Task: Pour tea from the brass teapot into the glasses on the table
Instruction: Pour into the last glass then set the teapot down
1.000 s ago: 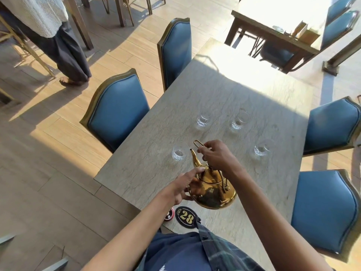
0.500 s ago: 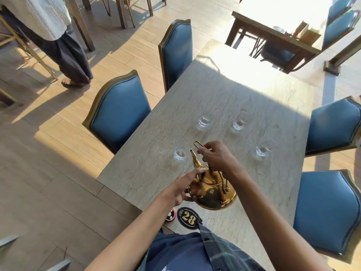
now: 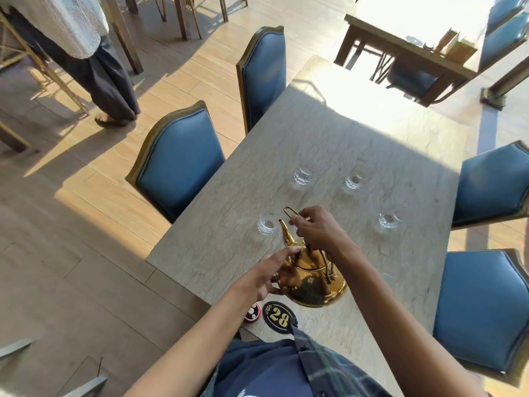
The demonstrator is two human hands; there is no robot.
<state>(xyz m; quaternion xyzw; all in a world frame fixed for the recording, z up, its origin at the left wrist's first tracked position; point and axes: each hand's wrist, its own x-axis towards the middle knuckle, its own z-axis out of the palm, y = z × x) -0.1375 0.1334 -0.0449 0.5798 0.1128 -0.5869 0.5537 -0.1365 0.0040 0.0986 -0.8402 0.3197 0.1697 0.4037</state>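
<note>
The shiny brass teapot (image 3: 313,282) stands near the front of the grey stone table (image 3: 357,133), spout pointing away toward the nearest glass (image 3: 267,224). My right hand (image 3: 316,230) is closed around the teapot's wire handle above the lid. My left hand (image 3: 272,272) rests against the pot's left side, fingertips by the base of the spout. Three more clear empty glasses stand further out: one at back left (image 3: 303,176), one at back right (image 3: 357,176), one at right (image 3: 389,219).
A black round "28" table marker (image 3: 277,313) and a small red disc (image 3: 252,310) lie at the table's front edge. Blue padded chairs flank the table on the left (image 3: 177,161) and right (image 3: 486,308). A person (image 3: 86,53) stands on the wooden floor at far left.
Both hands and the teapot hold their places on the table; only the view has shifted slightly.
</note>
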